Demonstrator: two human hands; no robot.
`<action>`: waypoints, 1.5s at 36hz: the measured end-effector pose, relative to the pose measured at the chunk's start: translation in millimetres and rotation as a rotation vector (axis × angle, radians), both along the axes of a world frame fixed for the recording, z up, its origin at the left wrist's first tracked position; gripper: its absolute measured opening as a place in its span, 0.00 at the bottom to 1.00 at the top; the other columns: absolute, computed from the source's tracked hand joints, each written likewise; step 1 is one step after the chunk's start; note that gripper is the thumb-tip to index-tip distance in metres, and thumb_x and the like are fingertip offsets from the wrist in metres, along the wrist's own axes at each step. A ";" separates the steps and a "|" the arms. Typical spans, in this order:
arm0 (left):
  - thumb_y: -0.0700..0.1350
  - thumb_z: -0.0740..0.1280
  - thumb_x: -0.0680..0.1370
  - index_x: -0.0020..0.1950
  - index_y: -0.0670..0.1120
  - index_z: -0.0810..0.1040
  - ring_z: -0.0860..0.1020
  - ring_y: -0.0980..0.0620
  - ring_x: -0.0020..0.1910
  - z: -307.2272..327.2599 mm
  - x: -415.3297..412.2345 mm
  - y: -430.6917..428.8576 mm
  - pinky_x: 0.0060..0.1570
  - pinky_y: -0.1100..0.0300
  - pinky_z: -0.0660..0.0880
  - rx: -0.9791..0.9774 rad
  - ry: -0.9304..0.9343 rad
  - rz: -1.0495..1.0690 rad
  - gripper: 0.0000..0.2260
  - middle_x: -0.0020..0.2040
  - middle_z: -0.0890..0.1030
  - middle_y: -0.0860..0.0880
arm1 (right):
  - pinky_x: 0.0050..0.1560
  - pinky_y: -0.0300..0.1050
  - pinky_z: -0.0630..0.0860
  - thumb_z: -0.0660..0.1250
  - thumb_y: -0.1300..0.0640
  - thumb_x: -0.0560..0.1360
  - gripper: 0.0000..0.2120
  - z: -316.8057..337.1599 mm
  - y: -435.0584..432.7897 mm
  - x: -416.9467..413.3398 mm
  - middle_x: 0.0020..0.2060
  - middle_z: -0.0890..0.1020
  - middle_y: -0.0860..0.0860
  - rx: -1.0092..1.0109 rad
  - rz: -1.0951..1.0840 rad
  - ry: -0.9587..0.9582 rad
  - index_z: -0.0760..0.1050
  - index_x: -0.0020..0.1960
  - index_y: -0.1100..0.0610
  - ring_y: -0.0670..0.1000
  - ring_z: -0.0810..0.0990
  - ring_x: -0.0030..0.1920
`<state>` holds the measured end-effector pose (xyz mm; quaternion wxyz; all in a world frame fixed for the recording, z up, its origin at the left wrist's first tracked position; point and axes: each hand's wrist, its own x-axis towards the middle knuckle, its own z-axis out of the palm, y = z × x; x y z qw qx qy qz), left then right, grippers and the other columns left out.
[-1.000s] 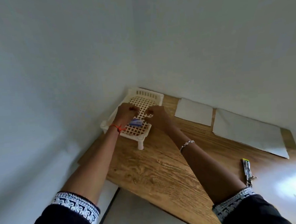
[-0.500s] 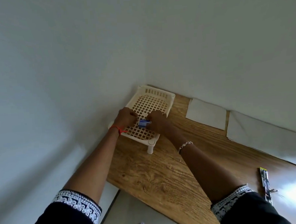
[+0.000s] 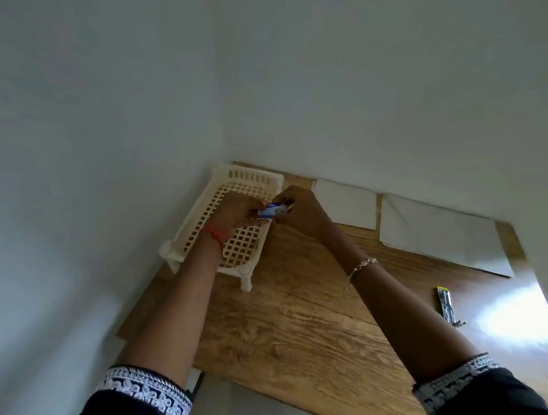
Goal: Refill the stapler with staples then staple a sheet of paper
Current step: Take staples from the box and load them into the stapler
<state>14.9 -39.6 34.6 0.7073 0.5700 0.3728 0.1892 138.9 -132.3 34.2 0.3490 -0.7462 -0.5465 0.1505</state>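
1. Small blue-and-white staple box [image 3: 269, 211]: pinched between left hand [image 3: 235, 213] and right hand [image 3: 301, 211], fingers closed, above cream plastic lattice tray [image 3: 249, 180].
2. Slim metal stapler [image 3: 446, 304]: lying on wooden table [image 3: 304, 316], near white paper sheets [image 3: 439, 233].

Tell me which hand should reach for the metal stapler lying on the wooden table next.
Right. The metal stapler lies on the wooden table beside the right forearm, far from the left hand. Both hands now pinch the small blue staple box; the right hand would likely need to let go first.
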 end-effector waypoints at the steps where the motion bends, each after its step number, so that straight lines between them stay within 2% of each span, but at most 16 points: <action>1: 0.33 0.64 0.75 0.49 0.33 0.77 0.81 0.51 0.38 0.4 9.1 -4.2 0.37 0.62 0.81 -0.043 -0.029 -0.004 0.05 0.45 0.79 0.41 | 0.46 0.45 0.72 0.74 0.63 0.65 0.14 1.7 -8.8 8.2 0.49 0.80 0.61 0.028 -0.018 0.023 0.80 0.50 0.65 0.56 0.78 0.47; 5: 0.33 0.66 0.74 0.41 0.36 0.78 0.80 0.47 0.41 4.7 44.1 -28.1 0.41 0.60 0.80 -0.137 -0.051 -0.028 0.02 0.37 0.82 0.43 | 0.48 0.45 0.79 0.75 0.63 0.63 0.15 7.1 -50.5 43.7 0.47 0.83 0.58 0.093 -0.079 0.139 0.81 0.50 0.62 0.50 0.81 0.44; 9: 0.33 0.64 0.75 0.44 0.35 0.78 0.82 0.54 0.31 12.1 75.4 -61.7 0.31 0.66 0.79 -0.229 -0.101 -0.160 0.03 0.30 0.84 0.47 | 0.45 0.34 0.78 0.75 0.67 0.64 0.16 8.6 -99.6 72.0 0.44 0.83 0.52 0.147 -0.177 0.360 0.80 0.52 0.61 0.38 0.81 0.39; 13: 0.34 0.62 0.76 0.48 0.33 0.76 0.83 0.55 0.33 12.4 104.9 -92.9 0.35 0.66 0.80 -0.346 -0.122 -0.317 0.05 0.39 0.84 0.44 | 0.41 0.33 0.77 0.74 0.68 0.63 0.16 3.3 -145.6 95.2 0.35 0.85 0.43 0.176 -0.242 0.549 0.80 0.49 0.54 0.42 0.82 0.38; 16: 0.32 0.60 0.77 0.44 0.34 0.76 0.83 0.55 0.31 14.2 120.8 -119.0 0.32 0.67 0.79 -0.392 -0.119 -0.384 0.06 0.32 0.84 0.46 | 0.46 0.37 0.79 0.70 0.67 0.66 0.14 1.5 -180.8 106.7 0.41 0.85 0.50 0.233 -0.226 0.745 0.79 0.51 0.59 0.48 0.82 0.44; 20: 0.32 0.60 0.77 0.45 0.35 0.76 0.83 0.54 0.32 10.9 138.8 -147.0 0.32 0.66 0.80 -0.402 -0.100 -0.457 0.06 0.32 0.84 0.46 | 0.49 0.39 0.78 0.60 0.72 0.71 0.13 -6.5 -218.6 118.9 0.42 0.85 0.55 0.340 -0.235 1.023 0.79 0.50 0.63 0.53 0.82 0.46; 23: 0.32 0.59 0.78 0.40 0.34 0.80 0.84 0.52 0.31 8.2 147.6 -163.3 0.32 0.64 0.80 -0.478 -0.076 -0.483 0.12 0.33 0.84 0.44 | 0.44 0.35 0.78 0.59 0.74 0.72 0.14 -13.1 -239.1 124.8 0.39 0.84 0.54 0.384 -0.322 1.041 0.78 0.50 0.64 0.48 0.82 0.42; 27: 0.34 0.56 0.79 0.29 0.35 0.82 0.83 0.47 0.28 1.1 153.5 -179.1 0.21 0.67 0.75 -0.563 -0.062 -0.535 0.22 0.31 0.84 0.41 | 0.40 0.31 0.78 0.57 0.74 0.73 0.11 -16.9 -260.8 128.2 0.36 0.85 0.52 0.426 -0.395 1.089 0.77 0.48 0.67 0.45 0.82 0.37; 31: 0.35 0.56 0.80 0.35 0.36 0.84 0.84 0.50 0.33 -8.6 159.7 -191.0 0.32 0.61 0.81 -0.579 -0.033 -0.605 0.19 0.35 0.85 0.42 | 0.39 0.33 0.79 0.59 0.74 0.73 0.08 -16.4 -272.0 128.5 0.35 0.85 0.54 0.425 -0.419 1.088 0.77 0.45 0.69 0.47 0.83 0.36; 33: 0.34 0.56 0.80 0.44 0.34 0.80 0.84 0.51 0.34 -11.2 161.5 -197.3 0.31 0.62 0.80 -0.583 -0.016 -0.621 0.14 0.36 0.85 0.43 | 0.39 0.34 0.79 0.60 0.73 0.73 0.10 -17.2 -274.0 128.9 0.34 0.85 0.54 0.433 -0.436 1.090 0.79 0.39 0.68 0.48 0.83 0.36; 35: 0.35 0.56 0.79 0.50 0.35 0.77 0.84 0.52 0.36 -12.8 162.1 -202.4 0.37 0.60 0.82 -0.579 -0.021 -0.649 0.10 0.38 0.85 0.44 | 0.39 0.34 0.80 0.60 0.73 0.73 0.13 -18.0 -275.1 129.3 0.34 0.85 0.55 0.439 -0.432 1.073 0.81 0.35 0.66 0.48 0.83 0.36; 39: 0.39 0.63 0.71 0.45 0.36 0.83 0.85 0.48 0.41 -14.9 161.1 -207.9 0.45 0.50 0.81 -0.633 -0.059 -0.721 0.11 0.42 0.85 0.41 | 0.41 0.34 0.79 0.60 0.71 0.74 0.16 -19.1 -276.4 128.4 0.34 0.85 0.53 0.436 -0.396 1.025 0.82 0.34 0.63 0.47 0.83 0.37; 41: 0.39 0.63 0.71 0.48 0.35 0.82 0.84 0.47 0.43 -13.7 160.0 -210.3 0.48 0.47 0.79 -0.645 -0.073 -0.726 0.12 0.45 0.84 0.40 | 0.43 0.35 0.79 0.60 0.70 0.75 0.14 -20.0 -277.0 128.8 0.35 0.85 0.53 0.439 -0.385 1.024 0.82 0.36 0.63 0.48 0.83 0.39; 46: 0.37 0.52 0.81 0.47 0.34 0.81 0.84 0.45 0.41 -14.6 160.2 -211.7 0.43 0.50 0.80 -0.718 -0.099 -0.640 0.17 0.43 0.84 0.38 | 0.48 0.39 0.77 0.65 0.66 0.73 0.06 -19.7 -277.8 129.1 0.41 0.83 0.58 0.375 -0.346 0.965 0.81 0.43 0.66 0.51 0.82 0.43; 49: 0.37 0.52 0.81 0.51 0.36 0.75 0.85 0.48 0.40 -13.3 159.4 -213.3 0.43 0.52 0.80 -0.671 -0.106 -0.624 0.13 0.41 0.85 0.41 | 0.52 0.42 0.75 0.70 0.62 0.69 0.11 -20.6 -278.4 130.1 0.45 0.81 0.61 0.312 -0.322 0.889 0.79 0.48 0.68 0.54 0.80 0.48; 54: 0.36 0.52 0.81 0.53 0.36 0.75 0.85 0.48 0.40 -16.5 160.0 -212.5 0.42 0.51 0.81 -0.694 -0.147 -0.621 0.12 0.41 0.85 0.41 | 0.47 0.36 0.76 0.69 0.64 0.71 0.04 -15.9 -277.8 128.7 0.43 0.83 0.56 0.311 -0.335 0.856 0.80 0.45 0.62 0.50 0.81 0.46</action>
